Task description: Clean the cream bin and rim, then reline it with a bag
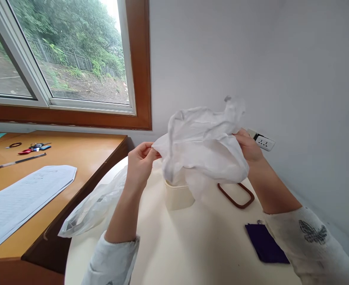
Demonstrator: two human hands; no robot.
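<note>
A thin white plastic bag is spread out in the air between my two hands. Pinching its left edge is my left hand, fingers closed. On the other side my right hand grips the bag, its fingertips partly hidden behind the film. Directly below stands a small cream bin, its upper part covered by the hanging bag. A brown rounded frame lies on the table to the right of the bin. Closer to my right forearm is a folded dark purple cloth or pouch.
The cream round table stands against a wooden desk with papers, a pen and keys. A clear plastic bag lies at the table's left edge. A wall socket is behind my right hand.
</note>
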